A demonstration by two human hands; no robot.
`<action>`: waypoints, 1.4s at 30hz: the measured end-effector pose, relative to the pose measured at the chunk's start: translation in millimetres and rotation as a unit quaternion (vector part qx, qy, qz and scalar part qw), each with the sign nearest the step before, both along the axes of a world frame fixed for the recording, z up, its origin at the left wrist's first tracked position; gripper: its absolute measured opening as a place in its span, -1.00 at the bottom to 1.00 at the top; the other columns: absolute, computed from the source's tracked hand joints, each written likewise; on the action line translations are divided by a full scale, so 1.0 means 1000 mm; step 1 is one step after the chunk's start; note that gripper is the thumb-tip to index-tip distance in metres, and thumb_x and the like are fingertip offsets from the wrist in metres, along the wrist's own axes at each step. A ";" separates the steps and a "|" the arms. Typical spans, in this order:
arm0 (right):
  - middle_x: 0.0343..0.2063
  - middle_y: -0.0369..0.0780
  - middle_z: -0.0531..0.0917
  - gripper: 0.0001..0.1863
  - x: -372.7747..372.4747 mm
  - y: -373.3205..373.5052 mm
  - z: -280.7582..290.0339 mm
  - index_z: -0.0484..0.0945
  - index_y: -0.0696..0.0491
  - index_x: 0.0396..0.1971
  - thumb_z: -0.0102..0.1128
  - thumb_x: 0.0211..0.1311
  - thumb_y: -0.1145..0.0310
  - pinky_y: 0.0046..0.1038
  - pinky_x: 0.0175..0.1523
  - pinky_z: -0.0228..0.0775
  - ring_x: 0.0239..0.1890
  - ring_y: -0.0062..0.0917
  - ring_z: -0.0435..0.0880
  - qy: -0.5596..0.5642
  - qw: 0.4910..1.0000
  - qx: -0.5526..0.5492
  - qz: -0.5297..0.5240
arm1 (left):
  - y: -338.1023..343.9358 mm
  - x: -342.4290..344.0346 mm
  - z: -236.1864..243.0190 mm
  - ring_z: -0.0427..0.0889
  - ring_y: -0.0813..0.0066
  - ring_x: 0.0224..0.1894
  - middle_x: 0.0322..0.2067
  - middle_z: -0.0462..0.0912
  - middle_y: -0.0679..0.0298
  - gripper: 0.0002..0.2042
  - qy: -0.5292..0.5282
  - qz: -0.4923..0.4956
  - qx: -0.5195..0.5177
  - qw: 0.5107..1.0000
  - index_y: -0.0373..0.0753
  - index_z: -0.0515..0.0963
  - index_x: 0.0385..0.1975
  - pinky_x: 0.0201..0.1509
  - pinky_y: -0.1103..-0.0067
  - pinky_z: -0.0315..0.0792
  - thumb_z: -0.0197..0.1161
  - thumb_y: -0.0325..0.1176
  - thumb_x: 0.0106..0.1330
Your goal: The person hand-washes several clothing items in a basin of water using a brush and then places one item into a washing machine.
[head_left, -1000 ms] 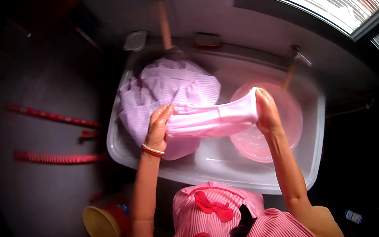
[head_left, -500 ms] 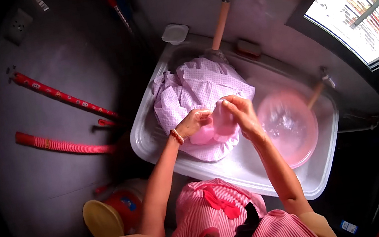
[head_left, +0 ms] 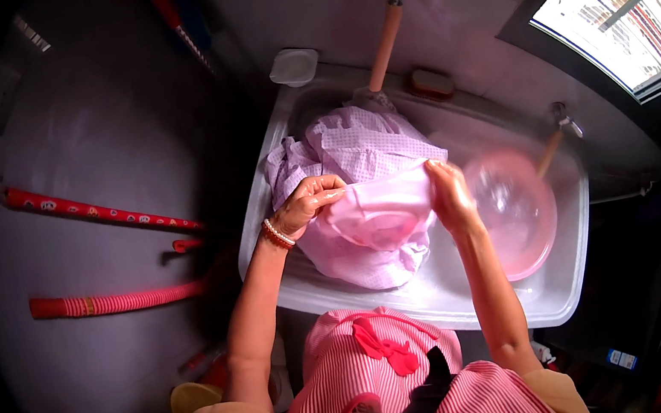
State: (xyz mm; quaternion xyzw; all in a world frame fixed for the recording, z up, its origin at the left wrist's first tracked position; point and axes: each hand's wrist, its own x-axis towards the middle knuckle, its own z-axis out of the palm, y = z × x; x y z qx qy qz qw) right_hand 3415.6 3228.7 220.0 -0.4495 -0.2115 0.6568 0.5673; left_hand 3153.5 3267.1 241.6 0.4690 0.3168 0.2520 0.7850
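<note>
Between my two hands a small, thin pink garment (head_left: 380, 209) is stretched along its upper edge, its lower part sagging. My left hand (head_left: 305, 207) pinches its left corner, with a beaded bracelet on the wrist. The right corner is gripped by my right hand (head_left: 451, 192), whose fingertips partly hide behind the cloth. Both hands look wet. Under and behind the garment, a large bundle of lilac checked cloth (head_left: 363, 136) lies heaped in the left part of a white sink (head_left: 476, 304). To the right of my right hand, a pink basin (head_left: 529, 257) of water stands in the same sink.
Two taps with hoses, one (head_left: 386, 46) at the back and one (head_left: 549, 150) at the right, reach toward the sink. A soap dish (head_left: 432, 84) and a white container (head_left: 294, 66) sit along the back rim. Red-wrapped poles (head_left: 102, 211) stand at left; a yellow-topped bucket (head_left: 195, 398) is below.
My hands have moved apart, spreading the pink garment that was bunched between them. The view has shifted slightly.
</note>
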 end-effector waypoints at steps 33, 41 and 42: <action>-0.45 -0.19 0.46 -0.62 -0.159 -0.063 0.003 0.51 0.09 -0.21 0.14 -0.17 0.59 -0.40 -0.41 0.40 -0.42 -0.36 0.51 -0.518 0.776 0.308 0.187 | 0.003 0.024 -0.037 0.39 0.56 -0.39 -0.47 0.40 0.34 -0.94 0.026 0.136 0.243 0.960 -0.25 0.37 -0.43 -0.29 0.67 0.33 0.07 -0.51 0.10; -0.56 -0.20 0.51 -0.77 -0.123 -0.025 0.006 0.55 0.09 -0.36 0.11 -0.10 0.64 -0.43 -0.51 0.35 -0.56 -0.38 0.53 -0.568 0.753 0.275 0.184 | 0.023 0.021 -0.033 0.35 0.55 -0.42 -0.49 0.35 0.32 -0.95 0.072 0.146 0.335 0.928 -0.24 0.33 -0.48 -0.33 0.65 0.29 0.03 -0.53 0.08; -0.54 -0.20 0.52 -0.77 -0.120 -0.019 0.003 0.56 0.09 -0.36 0.10 -0.09 0.64 -0.44 -0.51 0.35 -0.56 -0.40 0.53 -0.569 0.753 0.272 0.187 | 0.025 0.019 -0.036 0.34 0.54 -0.43 -0.49 0.34 0.32 -0.95 0.073 0.144 0.336 0.928 -0.24 0.33 -0.48 -0.34 0.65 0.29 0.02 -0.53 0.08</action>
